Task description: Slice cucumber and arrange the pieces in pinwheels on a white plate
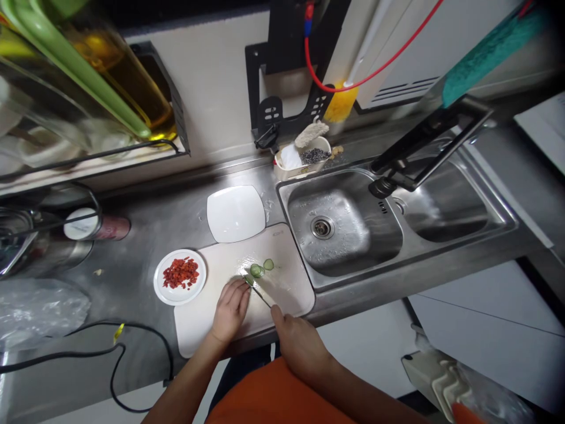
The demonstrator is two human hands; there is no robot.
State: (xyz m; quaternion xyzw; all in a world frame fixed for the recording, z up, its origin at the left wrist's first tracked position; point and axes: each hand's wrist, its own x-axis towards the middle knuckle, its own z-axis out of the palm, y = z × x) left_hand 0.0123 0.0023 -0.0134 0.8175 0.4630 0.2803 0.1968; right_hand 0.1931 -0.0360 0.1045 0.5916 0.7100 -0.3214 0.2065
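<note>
My left hand (232, 305) is curled over a piece of cucumber (248, 280) on the pale cutting board (203, 318), so most of that piece is hidden. In my right hand (298, 338) is the handle of a knife (261, 296), its blade against the cucumber just beside my left fingertips. Several thin cucumber slices (256, 270) lie on the board past the blade. Left of them a round white plate (158, 277) holds chopped red pieces (180, 272) and overlaps the board's corner. A square white plate (236, 213) sits at the board's far edge.
To the right is a double steel sink (339, 224) with a black faucet (424, 147). A caddy with scrubbers (304, 162) stands behind it. A jar (99, 225), a plastic bag (39, 306) and black cables (119, 344) occupy the left side, below a bottle rack (179, 123).
</note>
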